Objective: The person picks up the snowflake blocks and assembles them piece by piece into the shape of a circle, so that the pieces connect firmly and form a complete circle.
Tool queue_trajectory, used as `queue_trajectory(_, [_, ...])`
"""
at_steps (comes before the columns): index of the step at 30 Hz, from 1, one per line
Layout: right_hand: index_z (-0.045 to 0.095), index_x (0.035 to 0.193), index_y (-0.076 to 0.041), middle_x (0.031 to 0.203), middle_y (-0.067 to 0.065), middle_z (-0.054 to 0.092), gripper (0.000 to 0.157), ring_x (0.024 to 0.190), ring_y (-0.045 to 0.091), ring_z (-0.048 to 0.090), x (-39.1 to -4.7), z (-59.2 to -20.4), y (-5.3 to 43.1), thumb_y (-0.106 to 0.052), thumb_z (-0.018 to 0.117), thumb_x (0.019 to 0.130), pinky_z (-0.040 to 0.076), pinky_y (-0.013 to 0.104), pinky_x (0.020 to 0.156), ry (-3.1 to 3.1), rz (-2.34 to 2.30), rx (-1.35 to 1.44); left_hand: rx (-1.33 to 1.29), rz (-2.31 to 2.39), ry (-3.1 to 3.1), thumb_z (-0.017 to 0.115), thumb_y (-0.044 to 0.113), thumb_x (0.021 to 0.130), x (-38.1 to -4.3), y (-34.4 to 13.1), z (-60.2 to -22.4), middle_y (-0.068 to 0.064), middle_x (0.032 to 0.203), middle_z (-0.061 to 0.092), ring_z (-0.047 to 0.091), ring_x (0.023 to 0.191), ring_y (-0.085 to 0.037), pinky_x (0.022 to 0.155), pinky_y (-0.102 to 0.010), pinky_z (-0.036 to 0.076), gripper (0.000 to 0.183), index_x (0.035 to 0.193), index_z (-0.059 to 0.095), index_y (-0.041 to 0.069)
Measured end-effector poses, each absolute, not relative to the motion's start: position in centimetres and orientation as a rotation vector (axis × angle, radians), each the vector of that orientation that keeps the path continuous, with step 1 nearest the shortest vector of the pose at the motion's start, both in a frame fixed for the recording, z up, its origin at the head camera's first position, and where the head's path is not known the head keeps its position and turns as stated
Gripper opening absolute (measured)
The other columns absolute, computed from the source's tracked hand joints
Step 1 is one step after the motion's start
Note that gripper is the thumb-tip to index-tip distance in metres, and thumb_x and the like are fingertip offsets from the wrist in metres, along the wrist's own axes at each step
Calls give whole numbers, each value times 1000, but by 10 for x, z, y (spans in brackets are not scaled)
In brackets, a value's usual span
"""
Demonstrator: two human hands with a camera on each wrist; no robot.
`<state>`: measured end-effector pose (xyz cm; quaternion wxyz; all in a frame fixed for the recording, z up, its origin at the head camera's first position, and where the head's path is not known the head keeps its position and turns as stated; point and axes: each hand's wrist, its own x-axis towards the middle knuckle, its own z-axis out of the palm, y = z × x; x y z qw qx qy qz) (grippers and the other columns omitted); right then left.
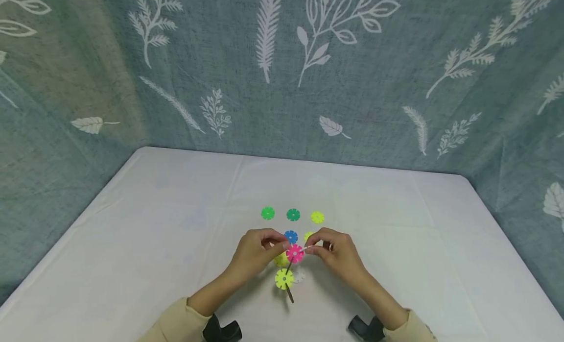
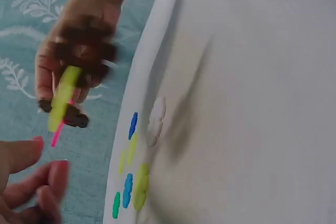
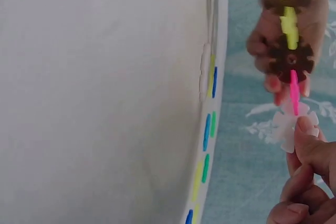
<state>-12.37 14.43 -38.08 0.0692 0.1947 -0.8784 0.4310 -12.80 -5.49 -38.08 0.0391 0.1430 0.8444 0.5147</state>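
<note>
- While the head view looks down, we see a chain of slotted discs (image 1: pixel 284 279) held above the table (image 1: pixel 176 200), well in from its left and right edges. The pink disc (image 1: pixel 294 253) ends it between the hands. The right hand (image 1: pixel 337 250) pinches a white disc (image 1: pixel 304 249); loose discs (image 1: pixel 268 213) lie beyond, towards the back edge.
- From the left wrist, we see the left hand's (image 2: pixel 31 184) thumb and fingers apart beside the pink rim; whether they touch it, we cannot tell. One brown disc (image 2: pixel 93 51) blurs, so the chain may be swaying.
- From the right wrist, the white disc overlaps the pink one's end, though we cannot tell whether their slots engage. We judge that misaligned slots could make it slip, and weak left-hand support could let the chain twist or drop.
</note>
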Motion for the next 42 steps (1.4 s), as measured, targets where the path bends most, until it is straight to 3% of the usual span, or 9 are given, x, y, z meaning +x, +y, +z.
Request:
queue_trajectory(7, [70, 78, -12, 75, -3, 67, 5, 57, 2, 41, -124, -384, 142, -10, 73, 75, 38, 17, 52, -2651, 1333, 577, 873, 1318, 3045, 80, 18, 67, -125, -48, -379, 7, 71, 65, 48, 70, -10, 67, -22, 39, 15, 78, 73, 11])
queue_trajectory(19, [71, 76, -13, 73, -3, 69, 4, 54, 2, 38, -124, -383, 137, -12, 75, 73, 34, 17, 50, -2646, 1406, 543, 936, 1290, 3013, 81, 18, 64, -125, -43, -372, 9, 68, 62, 46, 69, -6, 69, -24, 35, 10, 70, 73, 15])
queue_trajectory(23, [73, 80, -13, 77, -2, 70, 8, 54, 1, 39, -125, -381, 138, -11, 75, 72, 34, 16, 50, -2668, 1366, 587, 913, 1252, 3022, 80, 20, 66, -125, -43, -373, 10, 64, 64, 44, 63, -4, 66, -22, 33, 9, 67, 73, 16])
queue_trajectory(27, [72, 95, -10, 93, 3, 70, 22, 64, 4, 48, -129, -380, 148, -8, 74, 73, 42, 19, 57, -2710, 1408, 660, 827, 1253, 3030, 81, 17, 66, -124, -46, -375, 10, 63, 65, 46, 62, -4, 65, -22, 34, 8, 66, 73, 16])
queue_trajectory(30, [69, 105, -7, 102, 9, 66, 29, 72, 10, 51, -139, -383, 165, -8, 72, 76, 43, 22, 62, -2763, 1495, 535, 733, 1303, 3001, 81, 15, 67, -125, -48, -376, 12, 63, 64, 45, 63, -4, 65, -22, 35, 9, 66, 72, 18])
queue_trajectory(36, [68, 109, -8, 86, 6, 59, 33, 67, 14, 41, -160, -398, 190, -12, 72, 77, 34, 21, 54, -2855, 1568, 108, 596, 1358, 2963, 80, 14, 68, -127, -54, -377, 13, 62, 62, 44, 64, -7, 60, -20, 36, 11, 63, 71, 18])
queue_trajectory(42, [69, 107, -6, 81, 5, 59, 31, 72, 14, 39, -168, -409, 199, -9, 72, 76, 33, 24, 62, -2902, 1478, 93, 561, 1358, 2955, 80, 14, 68, -127, -54, -379, 14, 63, 62, 44, 65, -7, 61, -20, 36, 16, 59, 69, 20])
